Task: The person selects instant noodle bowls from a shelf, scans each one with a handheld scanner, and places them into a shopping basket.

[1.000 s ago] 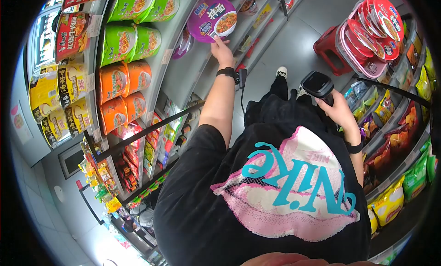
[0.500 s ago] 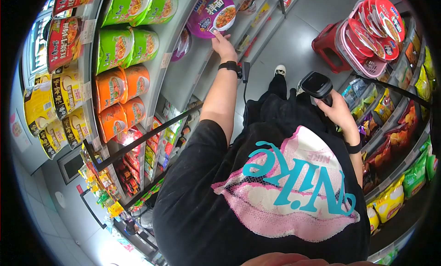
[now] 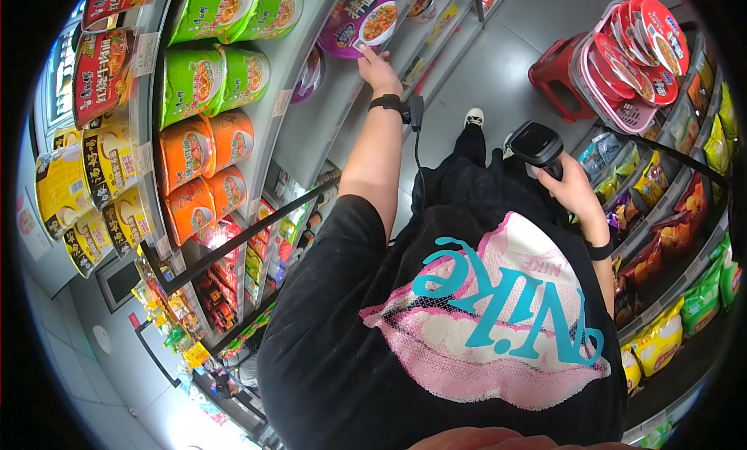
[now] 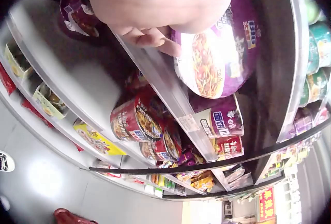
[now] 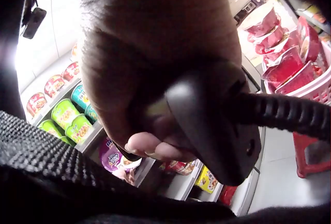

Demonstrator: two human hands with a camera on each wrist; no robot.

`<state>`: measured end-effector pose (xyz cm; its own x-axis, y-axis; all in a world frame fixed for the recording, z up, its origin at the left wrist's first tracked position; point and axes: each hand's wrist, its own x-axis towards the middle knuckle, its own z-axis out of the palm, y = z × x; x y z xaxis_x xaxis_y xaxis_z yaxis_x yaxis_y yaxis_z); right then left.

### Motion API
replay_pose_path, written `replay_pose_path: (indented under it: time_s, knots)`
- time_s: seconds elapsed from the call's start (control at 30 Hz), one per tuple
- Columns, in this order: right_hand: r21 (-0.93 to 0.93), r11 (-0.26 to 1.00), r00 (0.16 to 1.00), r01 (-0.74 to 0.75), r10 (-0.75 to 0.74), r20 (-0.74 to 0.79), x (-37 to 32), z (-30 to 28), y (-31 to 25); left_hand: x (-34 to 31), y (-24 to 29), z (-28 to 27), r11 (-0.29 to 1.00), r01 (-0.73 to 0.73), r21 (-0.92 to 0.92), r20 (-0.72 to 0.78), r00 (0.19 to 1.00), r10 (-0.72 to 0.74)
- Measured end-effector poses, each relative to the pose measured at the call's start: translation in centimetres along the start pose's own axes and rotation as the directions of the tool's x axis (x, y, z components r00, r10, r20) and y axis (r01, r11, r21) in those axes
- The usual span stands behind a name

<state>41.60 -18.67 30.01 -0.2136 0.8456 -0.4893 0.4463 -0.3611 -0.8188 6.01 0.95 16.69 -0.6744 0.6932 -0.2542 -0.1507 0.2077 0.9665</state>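
Note:
My left hand (image 3: 381,73) pinches the near edge of a purple instant noodle bowl (image 3: 348,26) in front of the left-hand shelf. The lid, with its noodle picture, faces up toward the head camera. In the left wrist view this noodle bowl (image 4: 243,58) overlaps the shelf edge, with fingertips (image 4: 170,47) at its rim. Low by my right side, my right hand (image 3: 572,187) grips a black handheld barcode scanner (image 3: 537,145), its head pointing forward. From the right wrist, the scanner's handle end (image 5: 217,131) shows with fingers wrapped round it and a coiled cable attached.
Green noodle tubs (image 3: 194,77) and orange ones (image 3: 187,154) stack on the left shelf. Another purple bowl (image 3: 309,75) sits deeper in. To the right, a pink basket (image 3: 603,100) of red-lidded bowls stands on a red stool (image 3: 556,77). Snack bags (image 3: 657,345) line the right shelf.
My left hand and the purple noodle bowl have shifted slightly forward, toward the top of the head view. The right hand keeps the scanner in nearly the same place.

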Motion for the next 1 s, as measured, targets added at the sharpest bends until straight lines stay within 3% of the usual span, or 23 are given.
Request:
replay_pose_path:
  time_s: [1.0]
  knots:
    - [-0.02,0.999,0.999,-0.033,0.033,-0.008,0.4,-0.4,-0.6,1.2,0.2,2.8,0.988,0.117,-0.096,-0.056,0.991,-0.123]
